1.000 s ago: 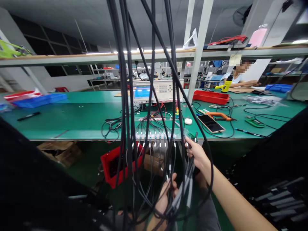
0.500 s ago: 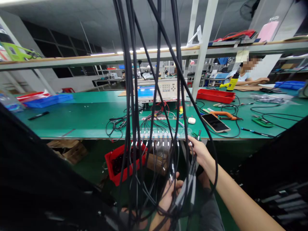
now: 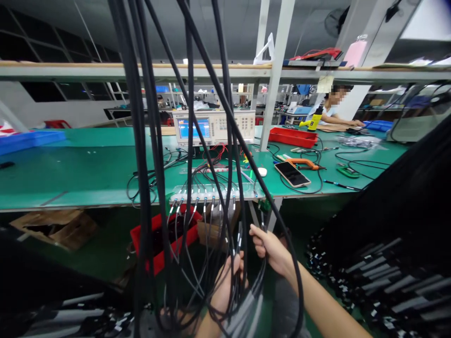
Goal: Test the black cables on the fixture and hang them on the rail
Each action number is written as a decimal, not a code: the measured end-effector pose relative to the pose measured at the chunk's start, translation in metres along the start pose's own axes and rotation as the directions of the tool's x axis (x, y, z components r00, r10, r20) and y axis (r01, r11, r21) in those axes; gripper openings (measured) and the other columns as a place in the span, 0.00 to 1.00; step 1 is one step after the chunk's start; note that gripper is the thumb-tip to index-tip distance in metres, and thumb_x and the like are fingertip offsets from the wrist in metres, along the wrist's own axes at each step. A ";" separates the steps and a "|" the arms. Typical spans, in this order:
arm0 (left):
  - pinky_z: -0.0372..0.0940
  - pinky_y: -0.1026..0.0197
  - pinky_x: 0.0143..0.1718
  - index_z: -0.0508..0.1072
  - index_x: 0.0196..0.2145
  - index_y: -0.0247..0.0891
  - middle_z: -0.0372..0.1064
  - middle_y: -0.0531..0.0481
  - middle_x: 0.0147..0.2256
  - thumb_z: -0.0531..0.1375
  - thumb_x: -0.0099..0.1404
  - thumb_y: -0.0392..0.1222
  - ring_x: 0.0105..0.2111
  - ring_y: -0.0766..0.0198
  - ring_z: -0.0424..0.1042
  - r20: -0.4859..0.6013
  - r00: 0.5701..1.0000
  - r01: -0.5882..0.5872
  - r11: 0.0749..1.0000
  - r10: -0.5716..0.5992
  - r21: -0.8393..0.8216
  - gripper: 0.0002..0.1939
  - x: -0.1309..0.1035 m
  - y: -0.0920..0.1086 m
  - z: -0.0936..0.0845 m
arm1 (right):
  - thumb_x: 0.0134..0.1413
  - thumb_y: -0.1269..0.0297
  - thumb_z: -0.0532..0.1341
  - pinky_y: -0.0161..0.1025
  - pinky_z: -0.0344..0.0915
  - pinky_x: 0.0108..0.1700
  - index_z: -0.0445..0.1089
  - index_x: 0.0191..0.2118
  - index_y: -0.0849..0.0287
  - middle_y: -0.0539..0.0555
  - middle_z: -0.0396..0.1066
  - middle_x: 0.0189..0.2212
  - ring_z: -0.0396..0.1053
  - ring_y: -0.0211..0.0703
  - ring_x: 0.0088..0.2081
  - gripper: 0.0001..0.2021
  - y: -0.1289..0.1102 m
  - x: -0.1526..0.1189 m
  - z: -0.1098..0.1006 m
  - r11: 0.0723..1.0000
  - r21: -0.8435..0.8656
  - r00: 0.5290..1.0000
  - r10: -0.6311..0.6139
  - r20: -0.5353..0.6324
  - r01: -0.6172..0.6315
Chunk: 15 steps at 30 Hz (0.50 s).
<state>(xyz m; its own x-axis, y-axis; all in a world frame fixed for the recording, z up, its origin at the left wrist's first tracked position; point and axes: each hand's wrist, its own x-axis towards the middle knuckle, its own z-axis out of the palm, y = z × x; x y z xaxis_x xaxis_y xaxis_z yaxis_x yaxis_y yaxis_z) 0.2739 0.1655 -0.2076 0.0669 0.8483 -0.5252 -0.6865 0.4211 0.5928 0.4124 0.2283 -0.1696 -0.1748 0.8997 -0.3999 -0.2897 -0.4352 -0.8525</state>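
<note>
In the lower middle, my left hand [image 3: 222, 284] is closed around black cables, their white-banded ends [image 3: 239, 234] standing up above the fingers. To its right, my right hand [image 3: 271, 249] has its fingers curled around another thin black cable [image 3: 262, 270], just below the bench edge. Grey-sleeved cable sections [image 3: 246, 310] hang beneath both hands. A clear strip of connectors [image 3: 211, 193] lies along the bench edge, with several white-tagged cables plugged into it and drooping down. Thick black cables [image 3: 190, 141] hang in front of my view and partly cover my left hand.
A bench-top meter [image 3: 232, 126] with a lit screen stands behind the strip. A phone [image 3: 292, 174], an orange-handled tool [image 3: 305, 164] and a red tray [image 3: 293, 137] lie to the right. Below are a red bin [image 3: 141, 234] and cartons [image 3: 58, 227]. Another person [image 3: 331, 112] sits beyond.
My view has turned right. My right hand has come down from the strip's right end toward my left hand. Cable ends now stand upright above my left hand.
</note>
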 end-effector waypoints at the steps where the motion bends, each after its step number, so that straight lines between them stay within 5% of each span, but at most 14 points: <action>1: 0.57 0.70 0.17 0.76 0.35 0.34 0.66 0.57 0.21 0.63 0.60 0.39 0.18 0.72 0.63 0.036 0.999 -0.020 1.000 0.020 0.000 0.06 0.001 -0.001 -0.001 | 0.49 0.51 0.65 0.28 0.40 0.18 0.67 0.34 0.61 0.40 0.50 0.18 0.45 0.24 0.15 0.17 0.000 -0.002 0.001 0.999 -0.044 0.999 -0.032 0.021 0.033; 6: 0.56 0.70 0.16 0.75 0.34 0.35 0.64 0.59 0.19 0.69 0.53 0.46 0.17 0.72 0.63 0.107 0.992 -0.069 0.998 0.068 0.004 0.14 0.002 -0.005 0.001 | 0.49 0.49 0.65 0.31 0.39 0.16 0.70 0.34 0.62 0.43 0.56 0.19 0.45 0.26 0.15 0.19 -0.001 -0.007 0.009 0.952 -0.261 0.983 -0.129 0.130 0.159; 15: 0.56 0.70 0.14 0.75 0.36 0.35 0.66 0.59 0.17 0.73 0.41 0.52 0.14 0.70 0.65 0.080 0.990 -0.120 0.992 0.117 0.026 0.26 -0.002 -0.005 0.006 | 0.48 0.52 0.66 0.31 0.41 0.17 0.69 0.27 0.61 0.46 0.61 0.19 0.47 0.28 0.17 0.16 0.003 -0.005 0.016 0.926 -0.301 0.973 -0.228 0.034 0.227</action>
<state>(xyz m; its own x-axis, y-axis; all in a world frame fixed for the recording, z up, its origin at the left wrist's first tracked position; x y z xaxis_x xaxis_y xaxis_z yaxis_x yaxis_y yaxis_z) 0.2813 0.1641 -0.2060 0.0437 0.9148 -0.4014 -0.6702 0.3249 0.6674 0.3972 0.2221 -0.1654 -0.1362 0.9735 -0.1836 -0.0245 -0.1886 -0.9817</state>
